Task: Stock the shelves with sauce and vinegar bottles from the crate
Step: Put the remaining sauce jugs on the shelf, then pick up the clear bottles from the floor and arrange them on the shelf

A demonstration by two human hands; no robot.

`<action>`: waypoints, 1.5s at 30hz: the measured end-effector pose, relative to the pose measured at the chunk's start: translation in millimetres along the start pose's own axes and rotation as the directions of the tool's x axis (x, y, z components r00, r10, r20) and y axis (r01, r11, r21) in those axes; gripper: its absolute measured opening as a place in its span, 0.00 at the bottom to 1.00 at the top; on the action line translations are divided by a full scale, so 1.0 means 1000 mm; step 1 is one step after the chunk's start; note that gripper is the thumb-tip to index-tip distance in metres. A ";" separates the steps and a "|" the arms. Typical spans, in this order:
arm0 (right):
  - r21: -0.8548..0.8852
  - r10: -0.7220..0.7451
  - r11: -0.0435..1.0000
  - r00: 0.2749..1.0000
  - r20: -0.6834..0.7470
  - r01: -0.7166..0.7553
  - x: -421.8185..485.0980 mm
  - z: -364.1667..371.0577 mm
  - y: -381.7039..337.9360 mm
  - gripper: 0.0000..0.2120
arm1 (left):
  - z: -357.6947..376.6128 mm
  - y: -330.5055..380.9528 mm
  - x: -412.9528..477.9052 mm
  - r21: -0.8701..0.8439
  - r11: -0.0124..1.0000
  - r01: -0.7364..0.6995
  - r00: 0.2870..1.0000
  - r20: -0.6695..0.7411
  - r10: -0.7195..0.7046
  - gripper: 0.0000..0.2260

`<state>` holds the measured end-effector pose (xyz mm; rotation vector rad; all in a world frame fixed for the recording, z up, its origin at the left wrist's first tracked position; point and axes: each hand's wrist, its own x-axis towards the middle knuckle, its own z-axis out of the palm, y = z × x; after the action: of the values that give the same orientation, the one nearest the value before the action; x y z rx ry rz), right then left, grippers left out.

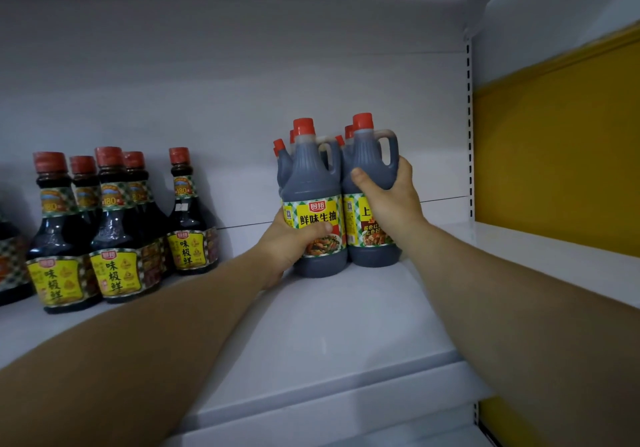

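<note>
Two dark sauce bottles with red caps and side handles stand upright on the white shelf (346, 315). My left hand (291, 245) grips the left bottle (313, 183) around its yellow label, thumb across the front. My right hand (388, 197) grips the right bottle (372, 155) at its shoulder, above the label. More bottles of the same kind (282, 162) stand right behind these two, mostly hidden.
A group of smaller dark glass bottles (114, 225) with red caps and yellow labels stands at the shelf's left. A slotted upright post (469, 128) bounds the shelf on the right, with a yellow panel (554, 155) beyond. Bare shelf lies in front.
</note>
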<state>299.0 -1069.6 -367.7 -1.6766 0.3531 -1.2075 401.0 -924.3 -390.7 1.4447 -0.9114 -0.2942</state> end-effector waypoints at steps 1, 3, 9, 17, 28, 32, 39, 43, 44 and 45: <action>-0.007 -0.002 1.000 1.000 0.001 0.002 0.000 0.000 0.000 0.37 | 0.000 0.000 0.000 0.019 1.000 -0.002 1.000 -0.014 0.002 0.24; -0.036 -0.013 0.999 1.000 -0.004 0.013 0.000 0.001 0.000 0.37 | 0.000 0.001 -0.002 0.073 0.997 0.012 0.999 -0.043 -0.009 0.28; -0.106 0.021 0.994 1.000 0.000 -0.021 -0.007 -0.001 -0.005 0.35 | 0.006 0.029 -0.052 0.587 0.784 0.203 0.971 -0.018 -0.238 0.40; -0.152 0.158 0.977 0.987 0.042 -0.150 -0.022 -0.005 -0.020 0.36 | -0.010 0.032 -0.116 0.955 0.282 0.097 0.899 0.037 -0.436 0.41; -0.607 0.168 0.793 0.974 0.148 -0.045 -0.091 -0.034 -0.094 0.51 | -0.005 0.049 -0.136 0.909 0.385 0.159 0.960 -0.052 -0.275 0.39; -0.682 0.108 0.724 0.961 0.255 0.100 -0.129 -0.046 -0.134 0.45 | -0.004 0.070 -0.168 0.872 0.462 0.158 0.940 0.010 -0.341 0.39; -0.697 0.089 0.680 0.919 0.385 0.226 -0.203 -0.001 -0.177 0.42 | -0.059 0.110 -0.275 0.902 0.429 0.044 0.980 0.045 -0.194 0.38; -0.648 0.057 0.691 0.870 0.491 0.320 -0.268 0.046 -0.197 0.41 | -0.121 0.115 -0.363 0.933 0.336 0.129 0.974 -0.055 -0.222 0.37; -0.629 0.042 0.696 0.855 0.517 0.346 -0.286 0.060 -0.203 0.41 | -0.138 0.116 -0.388 0.933 0.323 0.159 0.969 -0.085 -0.233 0.37; -0.602 0.025 0.705 0.836 0.549 0.374 -0.306 0.074 -0.209 0.40 | -0.154 0.116 -0.414 0.930 0.313 0.194 0.962 -0.117 -0.247 0.37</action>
<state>158.8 -718.2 -359.7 -2.6821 0.3158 -0.7073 199.5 -514.4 -410.8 2.7087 -0.9471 0.0597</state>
